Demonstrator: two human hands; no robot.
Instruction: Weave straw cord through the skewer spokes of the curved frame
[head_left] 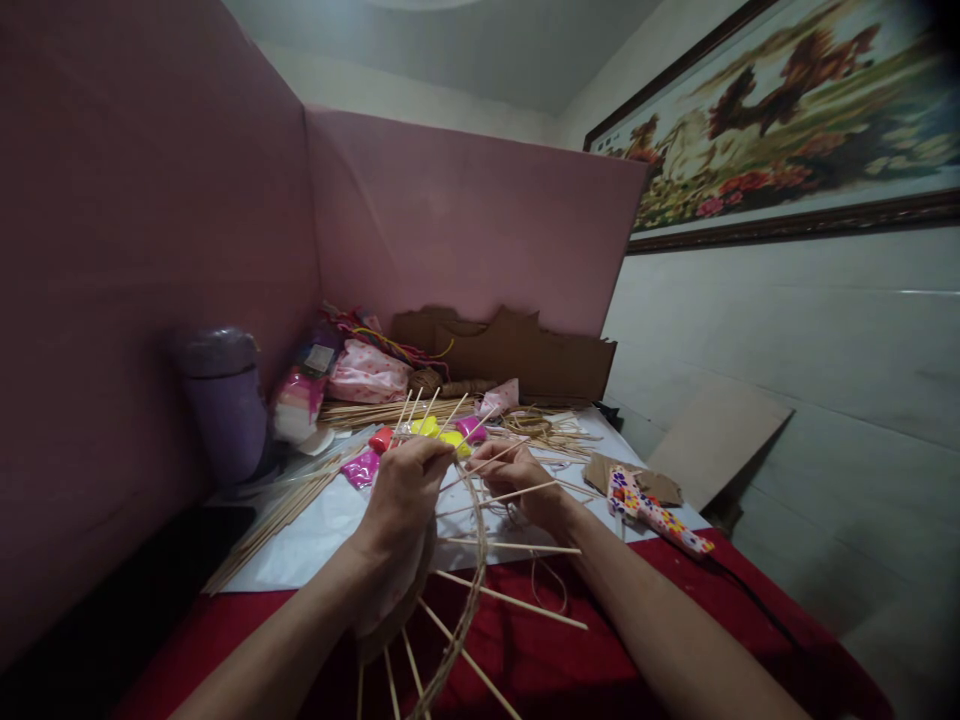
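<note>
So I've got this round stick frame up in front of me over the red cloth, and it's all about how it sits between my hands. My left hand is wrapped round its upper left part, thumb up top, gripping it. My right hand has its fingers curled in at the top of the twine ring, just beside the left thumb; honestly I can't tell whether they're pinched on the twine or only resting against the sticks. The ring curves down from my fingertips toward my body and runs out of view at the bottom, so its long sweep goes toward me, not sideways. The sticks fan out across it: the upper ones point up and away, the middle ones poke right past the ring, the lowest aim down at me. The ones sticking out right sit just below my right hand, so that's the nearer one. The glue gun lies well apart, off to the right, on a scrap of cardboard.
</note>
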